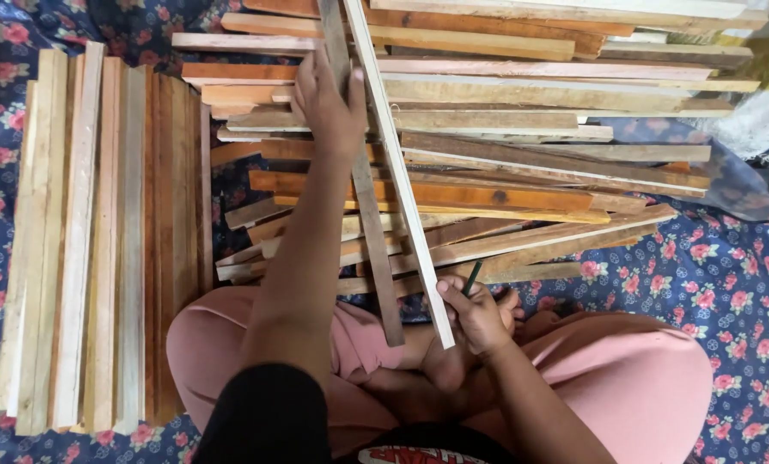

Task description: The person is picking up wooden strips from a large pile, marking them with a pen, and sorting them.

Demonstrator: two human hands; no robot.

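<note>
Two long wooden slats (384, 189) are lying across your lap; your left hand (329, 103) is closing over them at the far end, while your right hand (479, 316) is pinching a dark pencil (471, 278). Neatly sorted slats (101, 232) are lying left; a large loose pile (522, 146) is waiting far right.

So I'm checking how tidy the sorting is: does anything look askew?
Yes. The heap of wooden slats ahead lies crisscrossed at mixed angles, unlike the neat stack on the left. Two slats under the left hand cross the heap lengthwise.
</note>
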